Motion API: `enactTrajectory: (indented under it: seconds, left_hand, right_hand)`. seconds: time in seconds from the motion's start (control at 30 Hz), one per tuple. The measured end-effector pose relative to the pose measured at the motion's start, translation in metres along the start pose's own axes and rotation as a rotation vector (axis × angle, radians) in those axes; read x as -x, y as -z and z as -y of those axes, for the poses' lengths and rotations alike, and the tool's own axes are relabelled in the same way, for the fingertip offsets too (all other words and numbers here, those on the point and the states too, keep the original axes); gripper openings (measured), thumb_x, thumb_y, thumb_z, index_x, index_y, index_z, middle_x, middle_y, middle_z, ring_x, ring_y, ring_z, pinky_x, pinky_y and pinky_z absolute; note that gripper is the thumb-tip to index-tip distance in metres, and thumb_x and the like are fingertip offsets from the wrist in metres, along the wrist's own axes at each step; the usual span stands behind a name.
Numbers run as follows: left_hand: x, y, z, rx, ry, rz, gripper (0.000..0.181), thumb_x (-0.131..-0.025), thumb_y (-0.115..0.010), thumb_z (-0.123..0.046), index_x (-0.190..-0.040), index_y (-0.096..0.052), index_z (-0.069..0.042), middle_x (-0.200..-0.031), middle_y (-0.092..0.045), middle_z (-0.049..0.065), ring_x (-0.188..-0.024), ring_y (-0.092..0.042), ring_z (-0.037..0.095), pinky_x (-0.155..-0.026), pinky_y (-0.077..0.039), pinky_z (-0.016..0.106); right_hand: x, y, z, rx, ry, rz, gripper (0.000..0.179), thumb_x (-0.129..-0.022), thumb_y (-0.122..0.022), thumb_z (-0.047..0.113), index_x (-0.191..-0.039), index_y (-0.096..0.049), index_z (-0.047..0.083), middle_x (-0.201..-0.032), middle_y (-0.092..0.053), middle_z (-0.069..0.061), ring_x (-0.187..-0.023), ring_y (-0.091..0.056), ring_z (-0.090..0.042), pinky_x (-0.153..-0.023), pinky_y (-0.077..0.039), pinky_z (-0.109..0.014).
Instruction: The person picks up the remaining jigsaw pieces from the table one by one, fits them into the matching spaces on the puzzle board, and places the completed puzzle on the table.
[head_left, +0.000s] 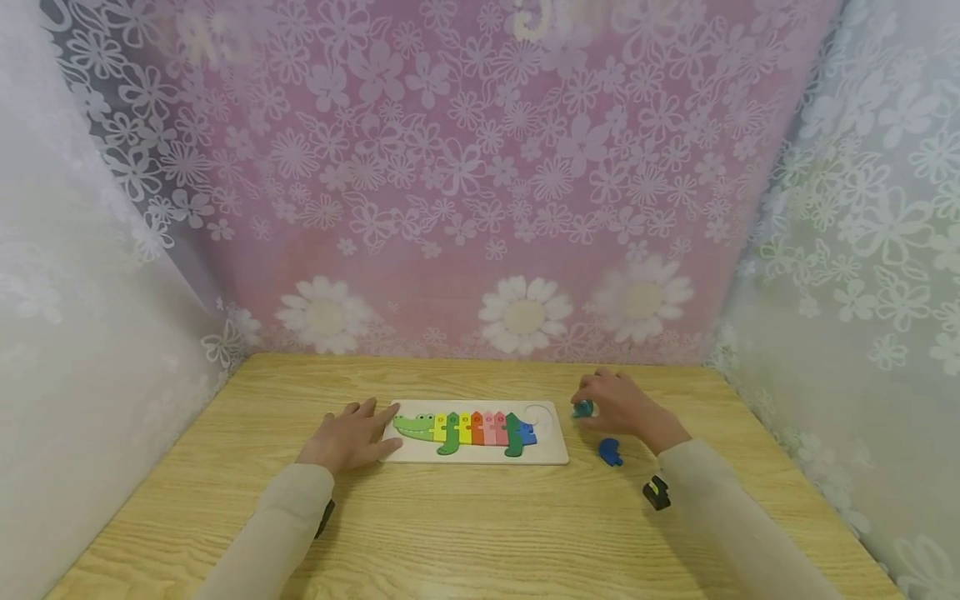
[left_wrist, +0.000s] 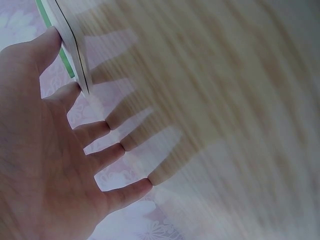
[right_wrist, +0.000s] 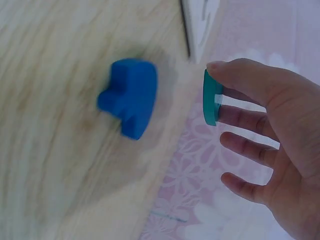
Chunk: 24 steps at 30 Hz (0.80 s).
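Observation:
A wooden crocodile puzzle board (head_left: 480, 454) lies flat on the table, with green, yellow, orange, pink and blue pieces set in it. At its right end, a curled recess (head_left: 542, 414) shows bare wood. My left hand (head_left: 347, 437) is spread at the board's left end, thumb and index finger touching its edge (left_wrist: 75, 47). Between thumb and fingers, my right hand (head_left: 618, 406) pinches a teal puzzle piece (right_wrist: 212, 98), just right of the board. A dark blue puzzle piece (head_left: 610, 452) lies on the table below that hand; its notched, curved side shows in the right wrist view.
The wood-grain table (head_left: 450, 525) reaches back to a pink curtain (head_left: 465, 208) printed with white flowers. Pale flowered curtains hang on the left (head_left: 97, 375) and right (head_left: 877, 333). A black wrist device (head_left: 657, 492) sits under the right sleeve.

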<state>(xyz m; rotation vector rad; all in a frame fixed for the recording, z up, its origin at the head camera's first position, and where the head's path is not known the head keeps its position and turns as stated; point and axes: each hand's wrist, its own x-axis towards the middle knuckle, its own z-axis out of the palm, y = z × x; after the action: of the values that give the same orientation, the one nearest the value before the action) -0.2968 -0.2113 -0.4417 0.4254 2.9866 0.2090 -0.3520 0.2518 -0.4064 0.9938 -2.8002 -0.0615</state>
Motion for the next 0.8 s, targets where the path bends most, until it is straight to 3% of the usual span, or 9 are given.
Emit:
enactTrajectory:
  seconds: [0.33,0.8]
  left_hand:
    - [0.001,0.001,0.000,-0.005,-0.005,0.001,0.076,-0.102,-0.043,-0.068,-0.164,-0.032,-0.027,-0.168,-0.031,0.021,-0.151,-0.032,0.052,-0.112,-0.024,0.083]
    - [-0.002,-0.002,0.002,-0.008,-0.001,0.010,0.076,-0.102,-0.042,-0.069,-0.164,-0.030,-0.029,-0.169,-0.029,0.021,-0.152,-0.031,0.051,-0.113,-0.023,0.083]
  right_hand:
    - [-0.010,0.011,0.018,0.040,0.037,-0.029,0.028,-0.087,-0.083,0.031,-0.112,-0.080,0.019,-0.111,-0.072,-0.004,-0.101,-0.060,-0.030,-0.084,-0.051,-0.057]
    - [-0.021,0.006,0.035,0.058,0.110,-0.166,0.026,-0.085,-0.086,0.032,-0.107,-0.081,0.020,-0.102,-0.071,0.000,-0.095,-0.060,-0.024,-0.079,-0.048,-0.050]
